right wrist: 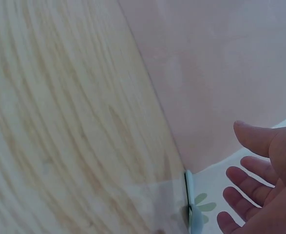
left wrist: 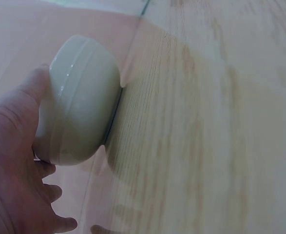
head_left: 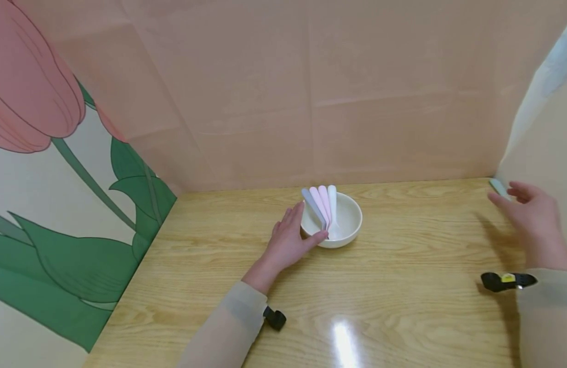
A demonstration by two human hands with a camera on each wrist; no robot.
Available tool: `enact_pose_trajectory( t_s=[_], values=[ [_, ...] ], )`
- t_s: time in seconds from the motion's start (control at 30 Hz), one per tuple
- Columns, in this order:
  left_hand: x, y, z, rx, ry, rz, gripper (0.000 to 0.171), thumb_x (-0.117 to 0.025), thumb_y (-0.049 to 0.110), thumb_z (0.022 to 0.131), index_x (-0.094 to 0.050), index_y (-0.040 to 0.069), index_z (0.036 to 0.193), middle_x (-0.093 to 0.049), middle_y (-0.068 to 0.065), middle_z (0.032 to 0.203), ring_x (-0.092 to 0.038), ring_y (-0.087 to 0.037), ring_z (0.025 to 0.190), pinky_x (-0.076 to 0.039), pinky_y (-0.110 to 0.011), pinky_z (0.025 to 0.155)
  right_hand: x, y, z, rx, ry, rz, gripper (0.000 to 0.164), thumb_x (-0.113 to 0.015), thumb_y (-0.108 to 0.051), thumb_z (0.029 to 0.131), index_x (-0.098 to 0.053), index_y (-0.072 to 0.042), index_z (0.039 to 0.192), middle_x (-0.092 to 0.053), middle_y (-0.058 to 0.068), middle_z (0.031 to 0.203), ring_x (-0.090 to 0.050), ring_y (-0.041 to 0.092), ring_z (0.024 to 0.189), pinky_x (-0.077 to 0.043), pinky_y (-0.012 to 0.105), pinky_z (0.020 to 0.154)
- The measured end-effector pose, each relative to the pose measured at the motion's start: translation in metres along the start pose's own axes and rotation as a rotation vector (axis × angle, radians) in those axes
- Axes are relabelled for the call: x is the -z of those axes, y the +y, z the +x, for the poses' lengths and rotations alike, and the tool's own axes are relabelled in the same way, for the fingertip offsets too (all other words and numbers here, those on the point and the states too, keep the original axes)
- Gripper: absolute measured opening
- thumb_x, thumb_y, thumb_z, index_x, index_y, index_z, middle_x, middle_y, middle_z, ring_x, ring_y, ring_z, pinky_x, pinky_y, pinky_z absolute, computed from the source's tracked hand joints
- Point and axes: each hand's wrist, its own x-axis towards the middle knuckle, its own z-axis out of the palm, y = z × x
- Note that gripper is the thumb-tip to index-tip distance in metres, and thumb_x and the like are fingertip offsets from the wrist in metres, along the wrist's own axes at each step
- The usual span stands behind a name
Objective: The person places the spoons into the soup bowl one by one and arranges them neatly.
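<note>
My left hand holds the left side of a white bowl, its thumb at the front rim and its fingers along the left edge. The bowl's smooth outer wall shows in the left wrist view. Inside the bowl lean a grey-blue spoon, two pink spoons and a pale blue spoon, handles up. Over the table's far right corner, my right hand hovers with loosely bent, parted fingers. Near its fingertips lies a pale green spoon, partly hidden by the hand in the head view.
The wooden table meets a plain pinkish backdrop at its far edge. A tulip-printed panel borders the left side, and a pale panel stands on the right beside the green spoon.
</note>
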Motion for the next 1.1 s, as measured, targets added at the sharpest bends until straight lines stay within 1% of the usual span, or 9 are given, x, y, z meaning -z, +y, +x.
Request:
enact_pose_trajectory(
  t_s=[0.07,0.13,0.23,0.3,0.53,0.67,0.8,0.97,1.1],
  values=[
    [0.0,0.0,0.0,0.004,-0.002,0.001,0.111,-0.047,0.084,0.085,-0.005,0.019,0.164,-0.015,-0.002,0.169,-0.01,-0.028,0.154,-0.013,-0.059,0.118,0.001,0.003,-0.001,0.0,-0.018,-0.009,0.089,-0.059,-0.056,0.095,-0.026,-0.004,0.159,-0.031,0.023,0.159,-0.029,0.04,0.144,-0.03,0.034,0.113],
    [0.001,0.001,0.0,0.006,-0.001,0.001,0.11,-0.047,0.084,0.085,-0.004,0.02,0.164,-0.015,-0.003,0.169,-0.01,-0.028,0.154,-0.013,-0.059,0.118,0.001,0.006,0.0,-0.001,-0.036,-0.012,0.09,-0.058,-0.056,0.096,-0.023,-0.003,0.159,-0.024,0.027,0.16,-0.026,0.044,0.145,-0.027,0.04,0.116],
    [0.002,0.002,-0.001,0.005,0.001,0.0,0.11,-0.048,0.083,0.085,-0.004,0.021,0.164,-0.015,-0.003,0.169,-0.01,-0.028,0.154,-0.014,-0.059,0.118,0.001,0.011,0.001,-0.004,-0.055,-0.002,0.09,-0.058,-0.054,0.097,-0.019,-0.002,0.159,-0.018,0.026,0.162,-0.019,0.047,0.146,-0.019,0.054,0.118],
    [0.002,0.002,-0.001,0.003,0.003,-0.001,0.109,-0.049,0.082,0.086,-0.004,0.02,0.164,-0.015,-0.003,0.168,-0.01,-0.028,0.154,-0.014,-0.059,0.118,0.0,0.015,0.002,-0.006,-0.065,0.008,0.089,-0.058,-0.053,0.097,-0.018,-0.001,0.159,-0.016,0.026,0.162,-0.016,0.047,0.147,-0.016,0.058,0.117],
    [0.002,0.002,-0.002,0.015,-0.006,0.0,0.11,-0.048,0.083,0.085,-0.003,0.022,0.164,-0.014,0.001,0.169,-0.009,-0.026,0.154,-0.013,-0.058,0.118,-0.004,0.027,0.005,0.006,-0.088,0.038,0.088,-0.059,-0.049,0.098,-0.018,0.001,0.158,-0.001,0.022,0.164,0.001,0.039,0.15,-0.007,0.053,0.119],
    [0.002,0.001,-0.001,0.018,-0.006,0.001,0.11,-0.046,0.085,0.084,-0.003,0.023,0.164,-0.014,0.001,0.169,-0.009,-0.026,0.154,-0.013,-0.057,0.119,-0.005,0.031,0.006,-0.019,-0.114,0.044,0.09,-0.059,-0.05,0.098,-0.015,-0.001,0.159,-0.004,0.025,0.163,-0.001,0.041,0.149,-0.008,0.056,0.118],
    [0.002,0.001,-0.001,0.02,-0.005,0.009,0.111,-0.044,0.086,0.084,-0.003,0.022,0.164,-0.014,0.0,0.169,-0.009,-0.026,0.154,-0.013,-0.057,0.119,-0.006,0.033,0.007,-0.018,-0.146,0.009,0.093,-0.059,-0.053,0.097,-0.012,-0.001,0.159,-0.007,0.032,0.161,-0.003,0.048,0.147,-0.009,0.062,0.116],
    [0.002,0.001,-0.002,0.023,-0.003,0.017,0.112,-0.044,0.086,0.084,-0.003,0.021,0.164,-0.013,0.001,0.169,-0.009,-0.026,0.154,-0.013,-0.057,0.119,-0.006,0.034,0.011,0.062,-0.166,-0.142,0.092,-0.058,-0.051,0.098,-0.016,0.007,0.156,-0.021,0.047,0.149,-0.023,0.062,0.133,-0.02,0.071,0.107],
    [0.002,0.001,-0.002,0.025,-0.004,0.011,0.112,-0.044,0.087,0.083,-0.003,0.021,0.164,-0.013,0.001,0.169,-0.01,-0.026,0.154,-0.013,-0.057,0.119,-0.006,0.034,0.011,0.123,-0.182,-0.204,0.088,-0.058,-0.048,0.099,-0.023,0.012,0.152,-0.029,0.051,0.139,-0.031,0.064,0.122,-0.025,0.074,0.1]
  ],
)
